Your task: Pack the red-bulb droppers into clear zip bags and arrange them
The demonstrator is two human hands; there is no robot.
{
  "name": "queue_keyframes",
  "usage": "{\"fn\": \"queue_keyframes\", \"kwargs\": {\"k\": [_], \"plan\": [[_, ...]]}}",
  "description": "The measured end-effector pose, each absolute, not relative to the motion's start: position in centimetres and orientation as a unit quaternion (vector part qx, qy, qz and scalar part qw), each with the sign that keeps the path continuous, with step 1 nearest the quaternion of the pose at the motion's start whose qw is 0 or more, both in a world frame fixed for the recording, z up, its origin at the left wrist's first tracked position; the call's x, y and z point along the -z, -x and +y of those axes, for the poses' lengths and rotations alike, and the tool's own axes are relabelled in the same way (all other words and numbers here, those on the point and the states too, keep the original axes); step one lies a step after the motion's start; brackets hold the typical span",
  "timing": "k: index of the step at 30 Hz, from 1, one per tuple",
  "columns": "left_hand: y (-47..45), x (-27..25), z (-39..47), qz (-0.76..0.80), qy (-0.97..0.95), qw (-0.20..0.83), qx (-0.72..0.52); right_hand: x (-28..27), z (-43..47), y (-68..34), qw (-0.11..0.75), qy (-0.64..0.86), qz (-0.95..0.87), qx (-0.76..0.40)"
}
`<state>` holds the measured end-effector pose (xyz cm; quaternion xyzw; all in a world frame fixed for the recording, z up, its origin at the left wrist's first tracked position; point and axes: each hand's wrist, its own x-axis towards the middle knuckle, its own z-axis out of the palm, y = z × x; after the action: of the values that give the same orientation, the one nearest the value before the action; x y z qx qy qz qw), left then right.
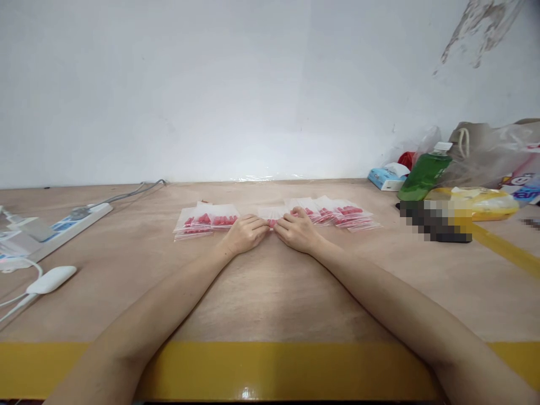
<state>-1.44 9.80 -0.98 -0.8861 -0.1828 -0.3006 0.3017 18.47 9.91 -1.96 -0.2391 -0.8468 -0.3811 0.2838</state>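
Observation:
Both my hands meet over the middle of the table, fingers bent around a small clear plastic bag (270, 212) with something red or pink in it. My left hand (247, 233) pinches the bag's left side. From the right, my right hand (297, 230) grips the other side, its fingers closed. Part of the bag is hidden behind the fingers. Beside my left hand lies a pile of similar bags (205, 219) with small red pieces inside. A second spread of such bags (337, 214) fans out beyond my right hand.
At left lie a white power strip (80, 228) with plugs and a white corded device (51, 279). On the right stand a tissue pack (386, 178), a green bottle (426, 174), a yellow package (485, 203) and a blurred dark object (434, 222). Yellow tape (253, 368) edges the table.

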Motion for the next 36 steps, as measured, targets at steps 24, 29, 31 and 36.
{"fn": "queue_keyframes", "kwargs": {"k": [24, 29, 31, 36], "plan": [[1.7, 1.4, 10.1, -0.317, 0.905, 0.202, 0.198, 1.5, 8.4, -22.0, 0.269, 0.287, -0.883, 0.257], [2.7, -0.2, 10.3, -0.362, 0.892, 0.218, 0.16, 0.7, 9.2, -23.8, 0.299, 0.431, -0.826, 0.206], [3.3, -1.3, 10.3, -0.384, 0.884, 0.222, 0.144, 0.4, 9.7, -24.5, 0.301, 0.476, -0.808, 0.172], [5.4, -2.9, 10.7, -0.439, 0.868, 0.216, 0.081, 0.3, 10.3, -25.3, 0.259, 0.52, -0.81, 0.083]]}}
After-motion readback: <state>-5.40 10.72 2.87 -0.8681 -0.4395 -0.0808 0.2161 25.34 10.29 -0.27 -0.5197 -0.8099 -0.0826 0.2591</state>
